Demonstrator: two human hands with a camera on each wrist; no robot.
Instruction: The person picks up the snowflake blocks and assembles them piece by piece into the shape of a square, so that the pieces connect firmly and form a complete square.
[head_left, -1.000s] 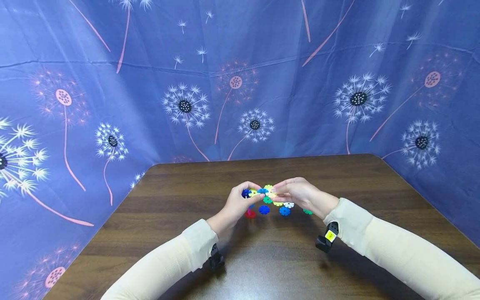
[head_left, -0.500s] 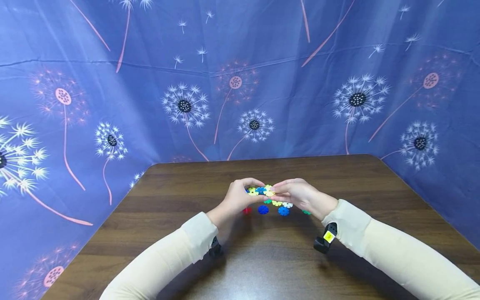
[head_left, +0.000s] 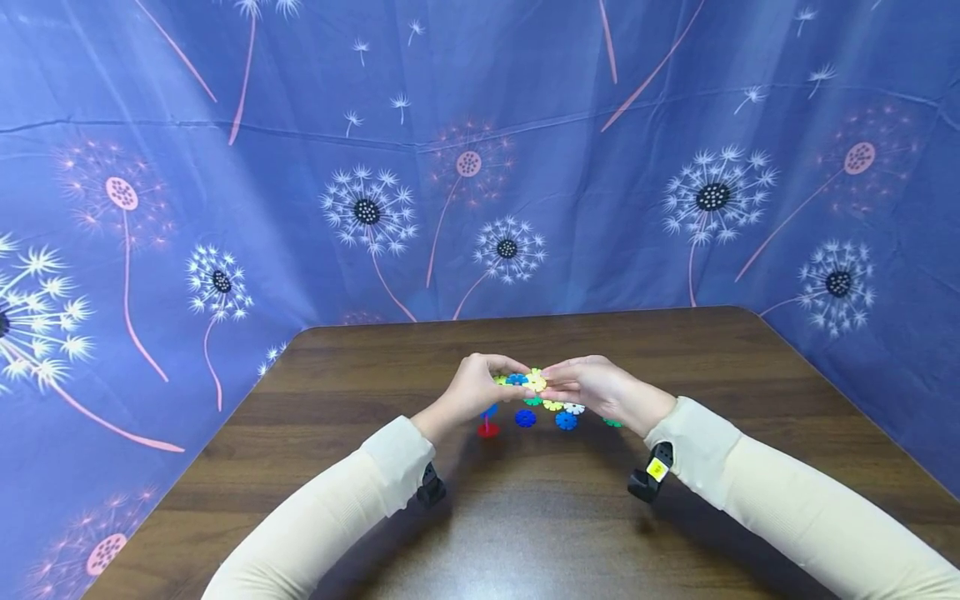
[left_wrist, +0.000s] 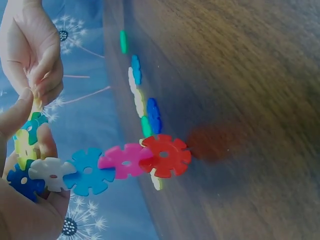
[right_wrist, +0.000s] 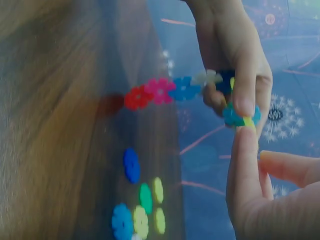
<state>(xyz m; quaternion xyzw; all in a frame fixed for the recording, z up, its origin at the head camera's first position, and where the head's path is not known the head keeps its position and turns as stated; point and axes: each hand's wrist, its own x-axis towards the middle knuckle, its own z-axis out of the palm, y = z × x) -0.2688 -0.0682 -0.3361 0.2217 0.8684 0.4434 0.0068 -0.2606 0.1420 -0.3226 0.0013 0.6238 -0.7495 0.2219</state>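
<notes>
Between both hands is a chain of slotted flower-shaped plastic discs. My left hand [head_left: 480, 387] holds the chain by its bend. From there the white disc [left_wrist: 52, 173], light blue disc [left_wrist: 89, 171], pink disc [left_wrist: 125, 161] and red disc [left_wrist: 166, 156] hang down towards the table. The dark blue disc [left_wrist: 25, 182] lies against the left palm. At the upper end, a yellow disc [head_left: 536, 380] joins a blue disc [head_left: 517, 379]. My right hand [head_left: 600, 390] pinches that yellow disc between thumb and fingers, and the left thumb and fingertips meet it from the other side.
Several loose discs lie on the brown wooden table [head_left: 525, 517] beneath and behind the hands: a dark blue disc [head_left: 525, 418], a blue disc [head_left: 566, 421], a white disc [head_left: 573, 408], green and yellow ones. A blue dandelion-print cloth [head_left: 600, 208] hangs behind the table.
My left hand has slid further along the chain towards the end yellow disc, covering the dark blue disc in the head view. The hanging red end has swung slightly left. The right hand keeps its place.
</notes>
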